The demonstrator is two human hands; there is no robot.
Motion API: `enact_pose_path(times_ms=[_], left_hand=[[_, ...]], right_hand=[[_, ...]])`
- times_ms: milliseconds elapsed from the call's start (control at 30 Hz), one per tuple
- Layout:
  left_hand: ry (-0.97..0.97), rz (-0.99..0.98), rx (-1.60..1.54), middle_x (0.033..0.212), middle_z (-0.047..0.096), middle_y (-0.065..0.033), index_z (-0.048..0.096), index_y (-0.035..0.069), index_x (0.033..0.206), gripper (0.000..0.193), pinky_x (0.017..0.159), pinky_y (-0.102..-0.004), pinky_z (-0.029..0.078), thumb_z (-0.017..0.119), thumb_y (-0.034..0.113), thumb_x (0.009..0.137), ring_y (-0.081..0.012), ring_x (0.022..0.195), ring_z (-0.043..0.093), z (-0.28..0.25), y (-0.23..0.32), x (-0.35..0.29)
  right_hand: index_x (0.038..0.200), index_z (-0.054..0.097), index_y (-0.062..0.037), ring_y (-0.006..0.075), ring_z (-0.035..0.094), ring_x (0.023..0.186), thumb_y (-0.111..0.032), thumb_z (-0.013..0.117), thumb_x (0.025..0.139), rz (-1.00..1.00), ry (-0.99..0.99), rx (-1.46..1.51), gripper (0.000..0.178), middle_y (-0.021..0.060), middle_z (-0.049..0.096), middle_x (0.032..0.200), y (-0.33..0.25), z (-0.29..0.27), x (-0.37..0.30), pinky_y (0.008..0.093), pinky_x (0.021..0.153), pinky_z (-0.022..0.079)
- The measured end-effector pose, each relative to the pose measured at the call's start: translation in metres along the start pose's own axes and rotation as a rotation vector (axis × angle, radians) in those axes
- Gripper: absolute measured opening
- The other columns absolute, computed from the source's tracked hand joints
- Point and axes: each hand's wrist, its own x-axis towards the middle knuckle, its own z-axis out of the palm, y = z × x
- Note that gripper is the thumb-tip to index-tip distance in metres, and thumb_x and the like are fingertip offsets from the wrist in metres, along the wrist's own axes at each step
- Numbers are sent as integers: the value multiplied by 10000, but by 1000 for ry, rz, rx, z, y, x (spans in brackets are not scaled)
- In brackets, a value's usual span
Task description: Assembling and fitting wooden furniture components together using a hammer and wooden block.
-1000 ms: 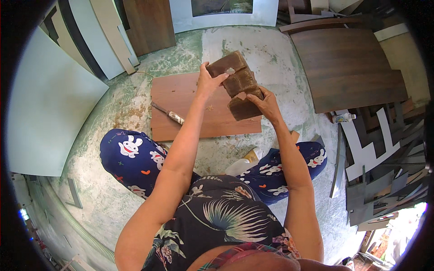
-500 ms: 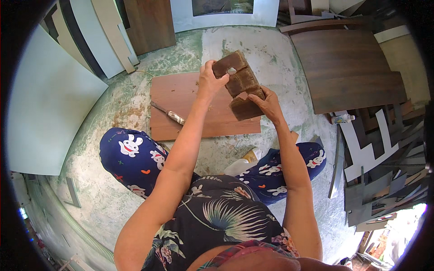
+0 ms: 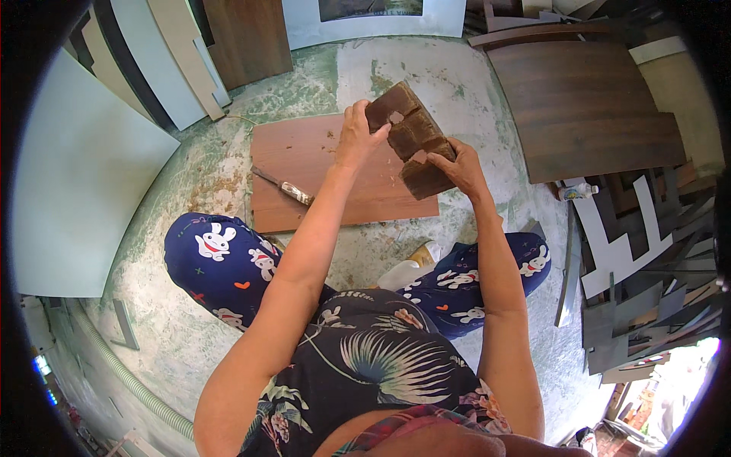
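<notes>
From the wearer's seat, with twelve o'clock straight ahead, a shoe [image 3: 420, 255] shows just past the body on the floor [image 3: 365, 255]. Farther out, near eleven, a chisel-like tool [image 3: 295, 192] lies on a reddish-brown board [image 3: 297, 145].

The dark brown notched block [image 3: 415, 137] is held up over that board's one-o'clock side, its length tilted from eleven to five. The left hand [image 3: 356, 137] pinches it at its own ten o'clock, the right hand [image 3: 461, 169] at its four; both thumbs press the near face, with the other fingers mostly hidden behind.

It looks stiff and fairly light for two hands, dry rather than slippery, with rough, fibrous edges that could crumble. The two pale patches look like gaps through it, so the strips beside them are probably weakest. The solid ends and the thick two-o'clock edge seem the safer places to grip.

Beyond, near one to two, lies a dark wood-grain panel [image 3: 579, 107].
</notes>
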Motion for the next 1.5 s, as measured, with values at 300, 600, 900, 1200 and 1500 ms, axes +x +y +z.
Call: enact_pose_path(times_ms=[300, 600, 900, 1200, 1500], left_hand=[[142, 126, 2, 1131, 514, -239, 384, 11, 1320, 641, 869, -446, 492, 738, 190, 817, -408, 1027, 547, 25, -12, -24], [135, 155, -109, 1120, 555, -216, 425, 11, 1302, 615, 797, -446, 512, 726, 124, 779, -369, 1002, 599, 29, -23, -20], [68, -31, -65, 1054, 608, -214, 467, -4, 1167, 556, 815, -411, 503, 769, 224, 759, -339, 964, 625, 23, -10, -16], [84, 15, 0, 1068, 554, -264, 350, -29, 1268, 631, 847, -473, 476, 712, 154, 785, -412, 1053, 537, 45, -32, -37], [60, 55, -121, 1118, 571, -210, 423, 28, 1278, 628, 796, -423, 515, 756, 121, 754, -355, 994, 593, 49, -40, -41]], right_hand=[[1035, 666, 12, 120, 610, 741, -194, 732, 816, -20, -3, -181, 308, 61, 682, 843, 2, -10, 0, 289, 701, 508], [1042, 662, 7, 151, 626, 731, -221, 738, 806, 15, -6, -260, 337, 93, 686, 832, -4, -13, 1, 306, 703, 509], [1022, 686, -70, 353, 664, 811, -451, 735, 754, -19, 33, -436, 469, 172, 695, 857, -21, -9, -7, 417, 717, 504], [1049, 696, -111, 353, 663, 817, -398, 740, 749, -39, 10, -512, 418, 165, 698, 876, -27, -9, -10, 420, 726, 513], [983, 694, -47, 279, 659, 752, -312, 749, 734, 14, -8, -403, 367, 152, 692, 834, -3, -18, -2, 367, 701, 508]])
